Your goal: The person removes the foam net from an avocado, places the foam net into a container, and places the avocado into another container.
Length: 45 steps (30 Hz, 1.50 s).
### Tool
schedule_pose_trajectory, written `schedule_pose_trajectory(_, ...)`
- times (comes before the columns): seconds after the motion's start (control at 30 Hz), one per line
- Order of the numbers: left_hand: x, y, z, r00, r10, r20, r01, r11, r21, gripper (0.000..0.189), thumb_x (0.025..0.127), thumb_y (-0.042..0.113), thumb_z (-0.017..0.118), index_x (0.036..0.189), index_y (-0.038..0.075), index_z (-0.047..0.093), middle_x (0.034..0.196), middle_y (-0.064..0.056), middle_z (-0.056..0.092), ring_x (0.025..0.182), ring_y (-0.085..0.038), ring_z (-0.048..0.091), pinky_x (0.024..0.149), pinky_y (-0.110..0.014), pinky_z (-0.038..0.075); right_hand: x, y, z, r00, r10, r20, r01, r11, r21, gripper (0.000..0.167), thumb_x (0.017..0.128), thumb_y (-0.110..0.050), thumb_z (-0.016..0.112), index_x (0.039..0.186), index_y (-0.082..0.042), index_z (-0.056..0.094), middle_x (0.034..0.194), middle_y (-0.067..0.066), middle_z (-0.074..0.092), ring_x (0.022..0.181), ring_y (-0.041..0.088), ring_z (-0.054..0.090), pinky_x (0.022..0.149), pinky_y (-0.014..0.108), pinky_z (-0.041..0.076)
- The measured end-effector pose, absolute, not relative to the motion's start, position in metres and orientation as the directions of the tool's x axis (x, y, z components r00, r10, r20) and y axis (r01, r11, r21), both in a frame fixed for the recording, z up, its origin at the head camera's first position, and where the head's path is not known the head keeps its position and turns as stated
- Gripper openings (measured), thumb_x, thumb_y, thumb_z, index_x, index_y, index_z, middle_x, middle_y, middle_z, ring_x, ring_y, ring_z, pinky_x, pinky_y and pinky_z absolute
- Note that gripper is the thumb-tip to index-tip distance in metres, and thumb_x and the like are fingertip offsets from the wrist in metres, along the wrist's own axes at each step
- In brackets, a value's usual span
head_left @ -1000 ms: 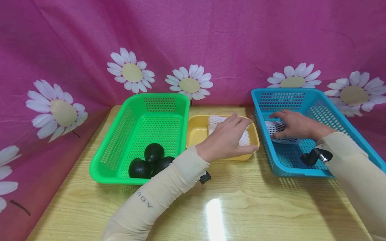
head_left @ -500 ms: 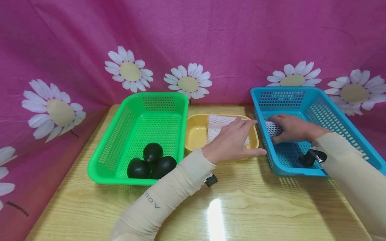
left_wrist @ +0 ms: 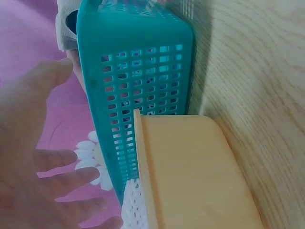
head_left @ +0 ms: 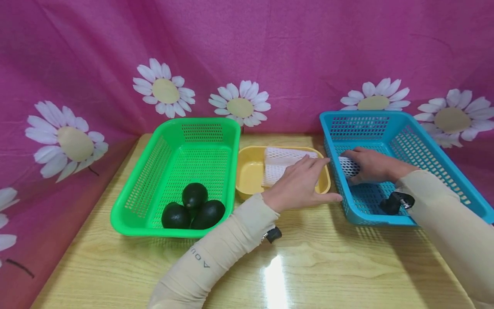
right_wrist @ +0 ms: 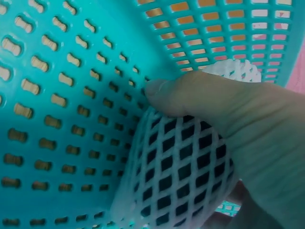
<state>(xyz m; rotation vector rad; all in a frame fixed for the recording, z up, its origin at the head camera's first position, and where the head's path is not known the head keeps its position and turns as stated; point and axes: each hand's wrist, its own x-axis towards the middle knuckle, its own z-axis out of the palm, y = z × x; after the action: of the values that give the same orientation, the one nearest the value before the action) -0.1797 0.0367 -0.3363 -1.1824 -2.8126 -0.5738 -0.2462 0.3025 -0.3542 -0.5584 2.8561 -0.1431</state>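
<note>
In the blue basket (head_left: 366, 201), my right hand (head_left: 372, 165) grips a dark avocado in a white foam net (right_wrist: 178, 171) beside the left wall. The right wrist view shows the thumb (right_wrist: 190, 95) over the net, with other fingers partly hidden beneath. My left hand (head_left: 299, 182) hangs over the right side of the yellow container (head_left: 248, 174), its fingers spread and holding nothing. White foam nets (head_left: 283, 159) lie in that container, partly covered by the hand.
On the left, a green basket (head_left: 175, 124) holds 3 dark avocados (head_left: 194, 195) at its near end. All containers stand on a wooden table (head_left: 308, 266) before a pink flowered cloth (head_left: 293, 64).
My right hand has closed round the netted avocado and moved with it towards the basket's left wall. The left hand has shifted slightly right and nearer to me.
</note>
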Motion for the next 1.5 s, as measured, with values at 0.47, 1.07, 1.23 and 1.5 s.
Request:
schedule_pose_trajectory(0.47, -0.179, 0.043, -0.339, -0.705, 0.687, 0.175, 0.696, 0.623, 0.357, 0.095, 0.091, 0.066, 0.065, 0.16, 0.01, 0.035, 0.16, -0.007, 0.048, 0.15, -0.023, 0.044, 0.122, -0.04, 0.041, -0.241, 0.305, -0.341, -0.875, -0.421, -0.239, -0.388, 0.905, -0.173, 0.064, 0.08, -0.023, 0.084, 0.135, -0.003, 0.058, 0.107, 0.011, 0.068, 0.094, 0.025, 0.062, 0.079, 0.048, 0.055)
schedule_pose_trajectory(1.07, -0.177, 0.044, -0.337, -0.709, 0.686, 0.163, 0.688, 0.623, 0.372, 0.096, 0.091, 0.067, 0.064, 0.159, 0.006, 0.035, 0.158, -0.008, 0.049, 0.147, -0.021, 0.046, 0.122, -0.037, 0.041, -0.224, 0.298, -0.303, -0.889, -0.422, -0.179, -0.387, 0.9, -0.2, 0.075, 0.083, -0.029, 0.082, 0.141, 0.001, 0.047, 0.109, 0.015, 0.07, 0.087, 0.02, 0.065, 0.074, 0.045, 0.06)
schedule_pose_trajectory(1.23, -0.175, 0.04, -0.339, -0.712, 0.68, 0.175, 0.686, 0.623, 0.375, 0.095, 0.091, 0.065, 0.065, 0.158, 0.004, 0.037, 0.158, -0.009, 0.05, 0.146, -0.022, 0.048, 0.121, -0.037, 0.043, -0.218, 0.296, -0.293, -0.895, -0.419, -0.154, -0.386, 0.9, -0.204, 0.071, 0.084, -0.031, 0.082, 0.137, 0.0, 0.046, 0.106, 0.014, 0.068, 0.083, 0.019, 0.063, 0.069, 0.04, 0.058)
schedule_pose_trajectory(1.5, -0.173, 0.032, -0.339, -0.728, 0.659, 0.19, 0.675, 0.64, 0.367, 0.09, 0.091, 0.061, 0.068, 0.155, 0.004, 0.041, 0.155, -0.009, 0.053, 0.144, -0.022, 0.05, 0.117, -0.04, 0.046, -0.211, 0.291, -0.278, -0.898, -0.418, -0.136, -0.388, 0.9, -0.2, 0.065, 0.082, -0.03, 0.084, 0.131, -0.003, 0.051, 0.101, 0.01, 0.068, 0.079, 0.016, 0.062, 0.064, 0.033, 0.053)
